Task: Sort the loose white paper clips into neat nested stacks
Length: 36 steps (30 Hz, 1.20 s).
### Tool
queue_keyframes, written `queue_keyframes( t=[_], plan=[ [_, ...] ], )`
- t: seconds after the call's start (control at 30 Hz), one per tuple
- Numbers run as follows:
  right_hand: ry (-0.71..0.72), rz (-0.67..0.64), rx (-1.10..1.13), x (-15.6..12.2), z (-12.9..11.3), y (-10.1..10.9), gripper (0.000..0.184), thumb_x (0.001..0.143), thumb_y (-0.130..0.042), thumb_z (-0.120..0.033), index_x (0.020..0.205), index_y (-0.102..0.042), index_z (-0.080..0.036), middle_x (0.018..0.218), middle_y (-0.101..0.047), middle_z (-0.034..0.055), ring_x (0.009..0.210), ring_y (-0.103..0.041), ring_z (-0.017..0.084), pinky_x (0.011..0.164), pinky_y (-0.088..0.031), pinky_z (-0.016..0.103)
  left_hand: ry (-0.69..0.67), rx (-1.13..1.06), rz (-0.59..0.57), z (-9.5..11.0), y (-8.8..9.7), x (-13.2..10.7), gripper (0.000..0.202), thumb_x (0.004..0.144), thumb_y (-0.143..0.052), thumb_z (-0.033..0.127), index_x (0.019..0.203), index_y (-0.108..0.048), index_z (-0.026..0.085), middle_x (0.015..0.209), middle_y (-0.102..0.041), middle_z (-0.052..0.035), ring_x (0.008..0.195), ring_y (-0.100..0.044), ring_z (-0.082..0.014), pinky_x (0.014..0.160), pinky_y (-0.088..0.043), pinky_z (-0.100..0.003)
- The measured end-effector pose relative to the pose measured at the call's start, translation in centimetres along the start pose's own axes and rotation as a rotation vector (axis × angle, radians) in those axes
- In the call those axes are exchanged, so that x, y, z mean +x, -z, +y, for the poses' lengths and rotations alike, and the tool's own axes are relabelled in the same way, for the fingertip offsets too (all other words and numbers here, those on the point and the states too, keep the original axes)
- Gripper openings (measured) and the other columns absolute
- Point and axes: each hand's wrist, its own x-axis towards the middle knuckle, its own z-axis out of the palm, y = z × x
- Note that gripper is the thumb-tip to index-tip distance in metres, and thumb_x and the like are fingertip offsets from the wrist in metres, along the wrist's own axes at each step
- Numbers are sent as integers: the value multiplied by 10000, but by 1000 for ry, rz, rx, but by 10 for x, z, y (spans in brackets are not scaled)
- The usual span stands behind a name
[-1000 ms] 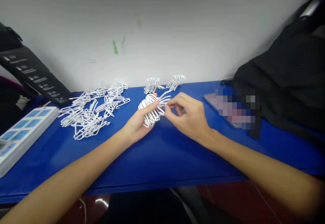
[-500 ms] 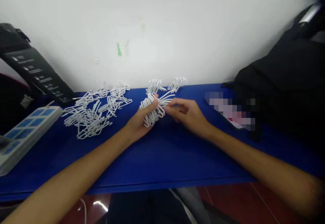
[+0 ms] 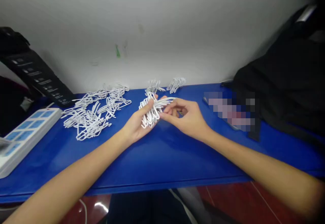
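Observation:
My left hand (image 3: 138, 124) is closed round a bundle of white wire clips (image 3: 152, 110), held just above the blue table (image 3: 157, 156) at its middle. My right hand (image 3: 186, 117) is right beside it, its fingertips pinching the right end of the same bundle. A loose pile of white wire clips (image 3: 95, 114) lies spread on the table to the left. Two small stacked groups of clips (image 3: 165, 85) sit at the back near the wall.
A white box with blue squares (image 3: 22, 134) lies at the left edge. A black box (image 3: 38, 78) leans behind it. A dark bag (image 3: 286, 81) fills the right side, with a blurred flat object (image 3: 230, 110) in front of it. A white wall (image 3: 162, 31) closes the back.
Both hands stayed at the bundle. The right hand's fingers have shifted along the bundle's right end and the clips now lie flatter in the left hand.

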Motion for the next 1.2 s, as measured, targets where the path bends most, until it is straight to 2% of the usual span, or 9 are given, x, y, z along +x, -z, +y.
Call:
queue_keyframes(
  t=[0.07, 0.2, 0.33, 0.47, 0.63, 0.73, 0.93, 1.1, 1.2],
  plan=[
    [48, -9, -47, 0, -1, 1, 250, 816, -880, -385, 834, -738, -181, 774, -665, 7, 616, -512, 111, 558, -426, 274, 1, 2, -8, 0, -2, 0, 286, 1032, -630, 225, 1298, -707, 152, 1173, -804, -108, 1027, -795, -215, 946, -631, -306],
    [160, -53, -95, -2, -4, 4, 196, 859, -844, -365, 899, -753, -196, 818, -672, 11, 604, -515, 107, 549, -434, 278, -7, 9, -6, 2, -3, 1, 285, 1057, -595, 272, 1276, -714, 133, 1061, -819, -98, 911, -803, -190, 841, -636, -258],
    [285, -73, -170, -4, -9, 6, 148, 882, -819, -326, 956, -764, -210, 828, -681, 10, 577, -509, 101, 558, -452, 289, 6, 4, -4, 4, -3, 0, 330, 1058, -591, 306, 1308, -709, 126, 1023, -819, -99, 911, -802, -200, 846, -638, -269],
    [337, 1, -218, -6, -15, 6, 144, 868, -824, -321, 945, -745, -228, 797, -658, 6, 579, -502, 117, 572, -468, 311, 15, 9, 9, 4, -4, -1, 309, 1054, -587, 305, 1264, -717, 118, 1053, -818, -119, 952, -808, -220, 871, -645, -280],
    [314, 173, -172, -4, -16, 8, 165, 855, -800, -257, 944, -661, -239, 856, -604, 5, 580, -448, 111, 536, -414, 313, 58, 20, 6, 4, -5, -3, 259, 1047, -572, 255, 1213, -705, 107, 1053, -819, -132, 957, -816, -227, 918, -654, -314],
    [275, 205, -110, -1, -11, 12, 200, 871, -779, -283, 960, -605, -242, 885, -537, -8, 580, -412, 96, 524, -376, 303, 75, 36, -14, 4, -5, -4, 226, 1029, -579, 226, 1174, -703, 104, 1065, -815, -148, 984, -815, -241, 897, -662, -324],
    [305, 72, -215, 0, -12, 20, 132, 906, -726, -294, 988, -638, -238, 859, -539, 0, 626, -446, 126, 560, -397, 317, 108, 147, 15, -2, -1, -4, 232, 900, -706, 155, 1126, -729, 109, 1010, -809, -116, 863, -792, -205, 849, -659, -311],
    [374, -6, -330, 0, -18, 19, 34, 918, -696, -229, 926, -664, -235, 812, -599, 19, 676, -508, 162, 578, -406, 328, 61, 231, -50, -9, 3, -2, 239, 805, -800, 138, 1035, -737, 121, 909, -787, -69, 789, -753, -184, 722, -636, -272],
    [410, -16, -339, 1, -18, 20, 34, 918, -696, -206, 901, -681, -232, 801, -622, 22, 664, -516, 162, 586, -414, 335, 22, 242, -112, -7, 4, -3, 314, 765, -862, 149, 1043, -716, 148, 920, -785, -45, 817, -756, -176, 773, -631, -278]
  ],
)
